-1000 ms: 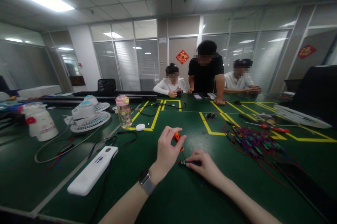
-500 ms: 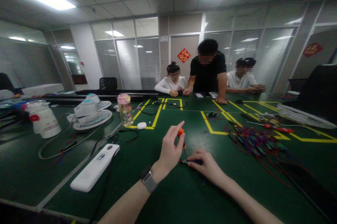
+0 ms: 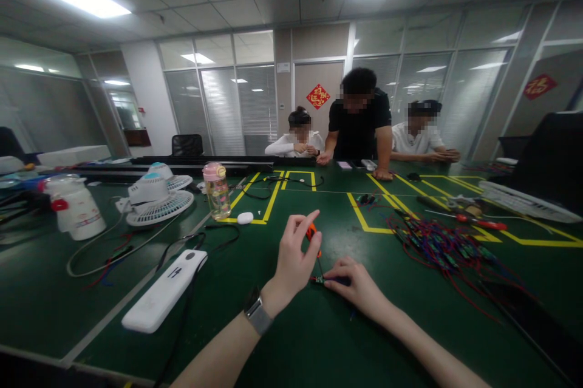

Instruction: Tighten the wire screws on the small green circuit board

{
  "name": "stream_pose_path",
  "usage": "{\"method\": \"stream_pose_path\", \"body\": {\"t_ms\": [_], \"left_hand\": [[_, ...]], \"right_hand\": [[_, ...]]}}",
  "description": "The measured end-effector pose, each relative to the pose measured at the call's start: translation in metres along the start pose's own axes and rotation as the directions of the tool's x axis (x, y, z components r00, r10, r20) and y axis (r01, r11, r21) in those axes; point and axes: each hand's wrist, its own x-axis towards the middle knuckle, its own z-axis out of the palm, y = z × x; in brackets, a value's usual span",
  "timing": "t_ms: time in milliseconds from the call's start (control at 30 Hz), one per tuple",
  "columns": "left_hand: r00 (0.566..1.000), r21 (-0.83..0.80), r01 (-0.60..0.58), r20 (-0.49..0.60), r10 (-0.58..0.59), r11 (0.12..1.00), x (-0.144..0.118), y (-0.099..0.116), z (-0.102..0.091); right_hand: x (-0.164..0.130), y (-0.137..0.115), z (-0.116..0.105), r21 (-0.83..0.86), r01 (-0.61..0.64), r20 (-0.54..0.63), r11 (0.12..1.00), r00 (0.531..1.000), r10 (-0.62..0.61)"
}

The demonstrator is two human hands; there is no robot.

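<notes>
My left hand [image 3: 291, 257], with a watch on the wrist, holds a small orange-handled screwdriver [image 3: 312, 235] upright between thumb and fingers, its tip pointing down. My right hand [image 3: 357, 285] lies on the green table [image 3: 319, 339] and pins a small dark wired component [image 3: 321, 280] under its fingertips. The screwdriver tip stands just above that component. Both hands are near the table's middle, close together.
A white power strip [image 3: 164, 291] with black cable lies left. A pile of red and blue wired parts [image 3: 437, 245] spreads right, with a red screwdriver [image 3: 476, 221] behind. Two white fans [image 3: 152, 197], a pink-capped bottle [image 3: 216, 190] and a white jug [image 3: 75, 206] stand at left. Three people are at the far end.
My left hand's fingers have shifted on the screwdriver, the index finger now stretched out. The right hand stays on the component. The view has tilted slightly.
</notes>
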Motion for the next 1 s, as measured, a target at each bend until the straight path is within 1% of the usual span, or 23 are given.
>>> {"method": "stream_pose_path", "body": {"t_ms": [100, 267, 400, 567, 700, 767, 867, 1000], "left_hand": [[1.000, -0.040, 0.008, 0.028, -0.007, 0.999, 0.0002, -0.0005, 0.0001], [1.000, 0.056, -0.013, 0.001, 0.013, 0.998, -0.0003, -0.0011, -0.0004], [0.999, -0.010, -0.008, 0.045, 0.008, 1.000, -0.0001, -0.0020, 0.0000], [1.000, 0.066, -0.001, 0.002, 0.001, 0.998, 0.0009, -0.0035, -0.0010], [0.997, -0.037, 0.015, 0.070, -0.013, 0.999, 0.0015, -0.0017, -0.0021], [0.998, -0.027, 0.013, 0.059, -0.012, 1.000, 0.0015, -0.0004, -0.0021], [0.999, 0.034, -0.005, 0.046, 0.003, 0.999, 0.0014, 0.0010, -0.0020], [0.996, -0.044, 0.010, 0.091, -0.006, 0.999, 0.0010, 0.0015, -0.0025]], "right_hand": [[0.0001, 0.0015, 0.0006, 0.003, 0.003, -0.001, 1.000, 1.000, -0.003], [0.0001, 0.0020, 0.0010, -0.008, 0.001, 0.003, 1.000, 1.000, -0.001], [0.0001, 0.0017, 0.0010, -0.005, -0.001, 0.003, 1.000, 1.000, 0.001], [0.0004, 0.0041, 0.0025, -0.013, 0.011, -0.001, 1.000, 1.000, -0.011], [0.0005, 0.0064, 0.0032, 0.000, 0.026, -0.003, 1.000, 1.000, -0.026], [0.0004, 0.0074, 0.0032, -0.005, 0.032, -0.004, 0.999, 0.999, -0.032], [0.0001, 0.0083, 0.0028, -0.015, 0.027, -0.005, 1.000, 1.000, -0.027], [-0.0003, 0.0082, 0.0021, -0.007, 0.026, 0.005, 1.000, 1.000, -0.026]]}}
